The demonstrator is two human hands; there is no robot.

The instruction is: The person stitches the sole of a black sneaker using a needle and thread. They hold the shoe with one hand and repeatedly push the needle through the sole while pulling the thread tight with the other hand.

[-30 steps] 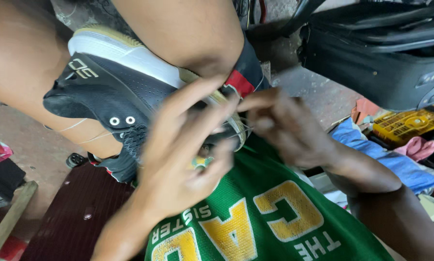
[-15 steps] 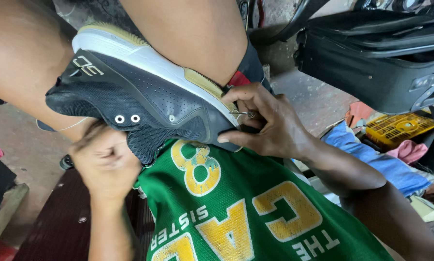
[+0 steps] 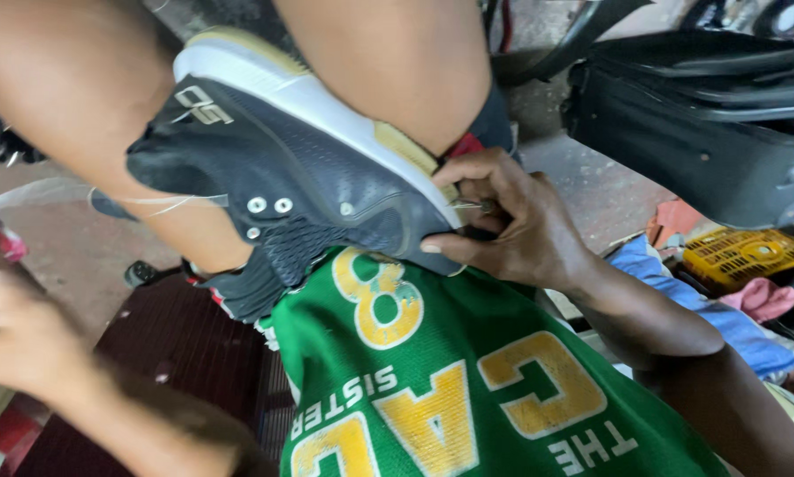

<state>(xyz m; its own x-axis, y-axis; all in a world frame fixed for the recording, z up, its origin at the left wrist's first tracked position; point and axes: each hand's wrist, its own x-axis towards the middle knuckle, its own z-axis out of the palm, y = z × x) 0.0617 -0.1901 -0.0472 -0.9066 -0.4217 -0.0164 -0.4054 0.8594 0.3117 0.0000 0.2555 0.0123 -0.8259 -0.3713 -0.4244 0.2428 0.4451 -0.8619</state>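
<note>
We start at the fingers of the right hand [image 3: 512, 225]: thumb and forefinger are pinched narrow on a thin metal needle [image 3: 474, 207] at the edge of the shoe's sole, while the lower fingers curl under the toe and press against the dark upper. The shoe [image 3: 300, 190] itself is a black sneaker with a white and tan sole [image 3: 326, 102], lying on its side, wedged between our bare knees and resting on the green jersey [image 3: 450, 389] that covers our lap. A pale thread [image 3: 105, 201] runs out leftward from the shoe's side, near its metal eyelets, toward the left hand [image 3: 12, 331]. That hand is low at the left edge, well apart from the shoe and blurred; we cannot tell whether its fingers are closed on the thread or loose.

Our thighs hide the top of the shoe, and the jersey hides its lower edge, so only the middle stretch of the upper and sole shows.

Further out, a black suitcase [image 3: 706, 106] stands at the upper right on the concrete floor [image 3: 591, 185]. Below it lies a yellow plastic crate [image 3: 737, 254] among crumpled cloths in pink, blue and orange. Under our left side we see a dark red ribbed surface [image 3: 185, 353].
</note>
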